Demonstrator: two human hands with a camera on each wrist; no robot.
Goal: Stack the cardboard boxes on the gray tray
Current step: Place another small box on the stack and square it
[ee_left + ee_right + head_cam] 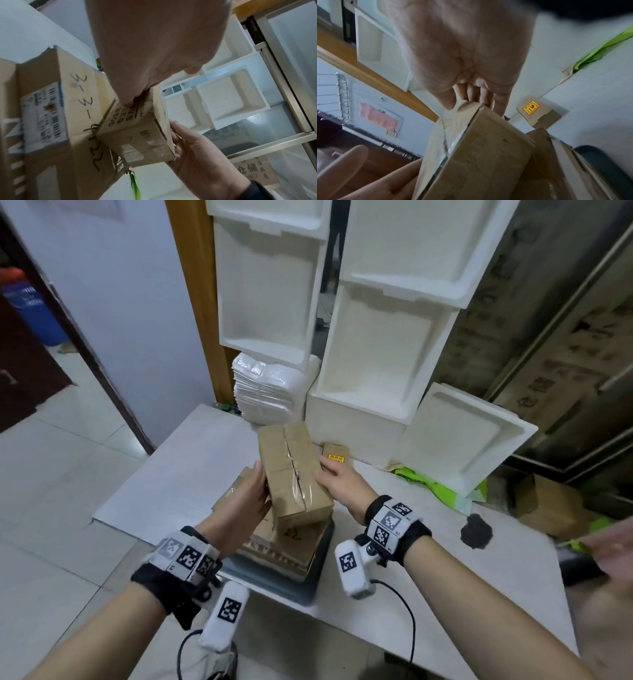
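A long taped cardboard box [294, 474] [137, 135] [479, 155] is held tilted over a larger flat cardboard box [291, 546] [72, 108] [556, 169] with handwriting on it. That larger box lies on the gray tray [318, 573] [607, 162]. My left hand [246, 498] [154, 54] grips the long box's left side. My right hand [339, 481] [462, 54] grips its right side, thumb on the top edge. The long box's near end is low over the larger box; I cannot tell whether they touch. A small cardboard box [336, 455] [537, 112] with a yellow label sits behind on the table.
White foam packing trays [370, 364] lean against the back wall, with a stack of white bags [263, 392] beside them. Green plastic [431, 484] and a dark stain [476, 530] are on the white table at right. The table's left part lies bare.
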